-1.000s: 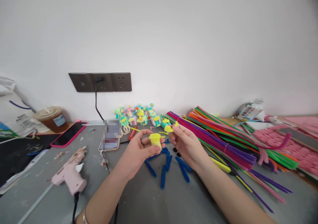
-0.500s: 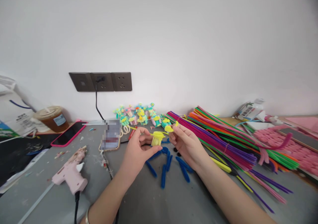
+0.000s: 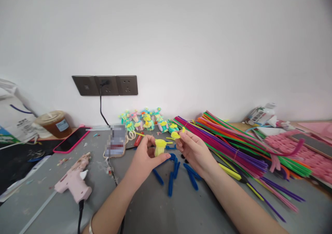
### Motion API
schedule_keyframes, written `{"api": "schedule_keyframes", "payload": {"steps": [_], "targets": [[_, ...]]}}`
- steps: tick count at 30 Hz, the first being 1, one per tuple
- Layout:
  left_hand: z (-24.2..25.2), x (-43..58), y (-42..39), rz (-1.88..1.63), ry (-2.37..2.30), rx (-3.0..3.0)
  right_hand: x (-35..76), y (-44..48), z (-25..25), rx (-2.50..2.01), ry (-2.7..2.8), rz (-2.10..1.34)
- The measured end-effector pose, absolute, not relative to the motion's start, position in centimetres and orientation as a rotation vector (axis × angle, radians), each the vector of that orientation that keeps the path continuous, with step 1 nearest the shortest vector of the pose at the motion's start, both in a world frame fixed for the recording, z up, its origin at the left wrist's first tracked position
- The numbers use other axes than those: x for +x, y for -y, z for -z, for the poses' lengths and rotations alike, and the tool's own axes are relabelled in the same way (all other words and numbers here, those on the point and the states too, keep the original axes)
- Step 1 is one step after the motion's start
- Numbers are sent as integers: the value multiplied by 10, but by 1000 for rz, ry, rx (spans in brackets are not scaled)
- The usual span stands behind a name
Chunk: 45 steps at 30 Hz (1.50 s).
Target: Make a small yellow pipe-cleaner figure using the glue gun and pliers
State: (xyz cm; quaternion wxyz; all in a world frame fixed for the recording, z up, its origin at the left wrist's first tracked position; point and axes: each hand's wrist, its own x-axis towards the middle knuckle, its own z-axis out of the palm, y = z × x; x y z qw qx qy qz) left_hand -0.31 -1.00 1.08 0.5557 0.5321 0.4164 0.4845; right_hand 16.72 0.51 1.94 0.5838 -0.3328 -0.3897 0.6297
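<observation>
My left hand (image 3: 145, 156) is closed on a small yellow body bent from pipe cleaner (image 3: 160, 148), held upright between thumb and fingers. A thin yellow strand sticks out from its top toward the right. In my right hand (image 3: 193, 150), thumb and fingertips pinch a smaller yellow coiled pipe cleaner piece (image 3: 175, 135) with a curled end. The two yellow pieces are apart, a short gap between them. Below the hands, several folded blue pipe cleaner pieces (image 3: 170, 183) lie on the grey table (image 3: 155, 213).
A pink glue gun (image 3: 75, 182) lies at the left, near a phone (image 3: 115, 142) and a pink-cased phone (image 3: 72, 139). Several small pipe cleaner figures (image 3: 146, 118) stand along the wall. Bundles of coloured pipe cleaners (image 3: 228, 151) spread rightward. A drink cup (image 3: 54, 124) stands far left.
My left hand has shifted slightly left and turned the yellow body, widening its gap from the right-hand piece. My right hand has barely moved and keeps its pinch.
</observation>
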Motion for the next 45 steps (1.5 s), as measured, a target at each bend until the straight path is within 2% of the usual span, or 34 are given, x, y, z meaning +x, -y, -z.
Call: {"api": "schedule_keyframes", "payload": {"steps": [10,17,34,45], "targets": [[-23,1,20,-921,-946,1055,167,-5,-20,-780,917,-1463],[-28,1,20,-1018,-774,912,168,-4,-19,-784,944,-1448],[-23,-5,17,-902,-852,1031,167,-3,-20,-781,947,-1456],[-21,-4,16,-881,-830,983,168,-4,-19,-767,901,-1628]]}}
